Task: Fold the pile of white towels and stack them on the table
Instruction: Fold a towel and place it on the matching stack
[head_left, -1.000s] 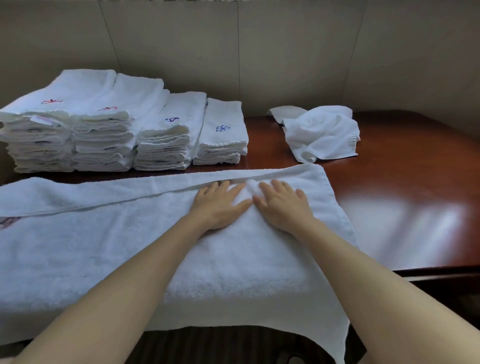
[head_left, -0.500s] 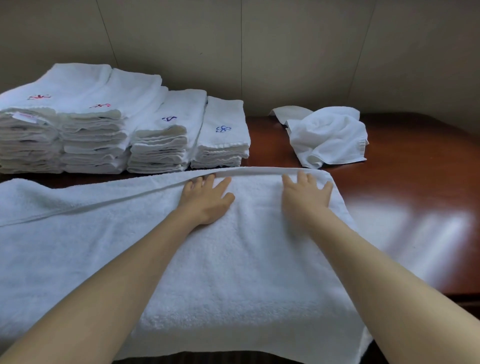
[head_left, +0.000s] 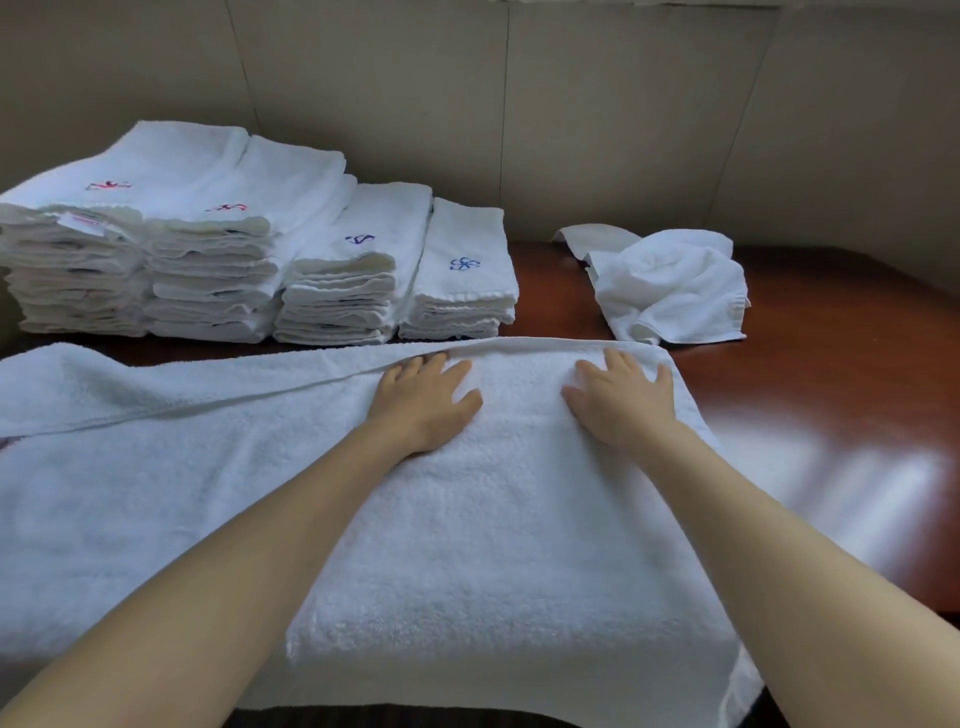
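So there's a big white towel (head_left: 467, 519) spread across the near side of the desk (head_left: 831, 389), with its front edge hanging off toward the person. It's doubled over lengthwise, and you can see the upper layer's hem running diagonally from the left edge up toward the far fold. Both hands are flat on it near that far fold: left hand (head_left: 423, 402) and right hand (head_left: 623, 402), palms down and a little apart. Fingers are straight and slightly spread, just pressing on the terry, not gripping anything.

Behind the towel on the left there are four stacks (head_left: 249, 260) of folded white towels sitting side by side, right up against each other. The two left ones have red embroidery on top, the two right ones blue. The leftmost stacks are taller.

Off to the back right there's a crumpled towel (head_left: 670, 291) in a loose heap, well apart from the stacks. The desk is dark glossy wood with glare on the right side. Beige panelled wall (head_left: 571, 114) behind everything.
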